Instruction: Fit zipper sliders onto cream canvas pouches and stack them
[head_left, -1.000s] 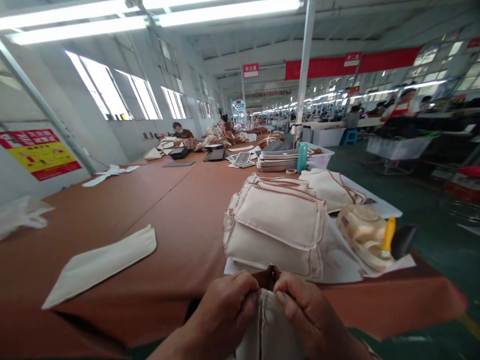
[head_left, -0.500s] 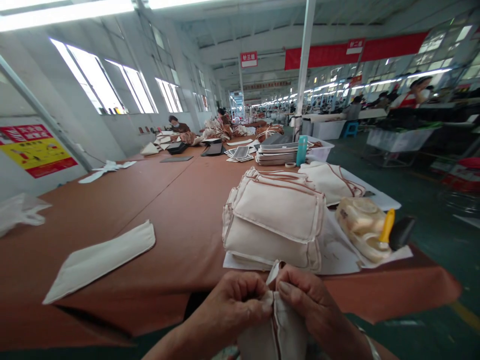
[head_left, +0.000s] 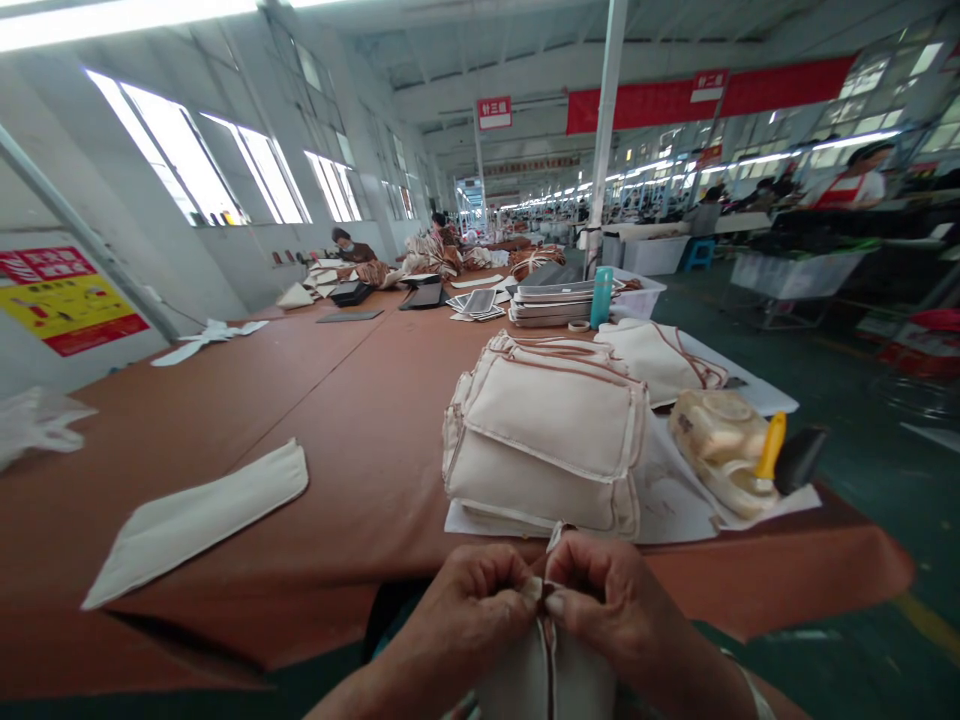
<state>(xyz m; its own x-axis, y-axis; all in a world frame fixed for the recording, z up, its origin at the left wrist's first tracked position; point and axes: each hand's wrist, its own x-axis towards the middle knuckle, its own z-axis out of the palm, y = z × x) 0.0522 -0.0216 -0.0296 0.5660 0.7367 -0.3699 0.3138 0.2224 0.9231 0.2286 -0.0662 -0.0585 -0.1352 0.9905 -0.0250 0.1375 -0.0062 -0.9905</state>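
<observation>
Brown table; before cream stack, I log left hand, right hand: pinching cream piece, now closer together, apparently gathering it.

Our brown-covered table, well laden

On it we see a flat cream piece at the left, near the front edge. At the far left lies a crumpled whitish plastic bag, and beyond that, white strips. To the right we find white paper spread under a stack of cream pieces. Farther back we make out a dark flat sheet, a pile of grey panels, a teal bottle and a roll of tape.
</observation>
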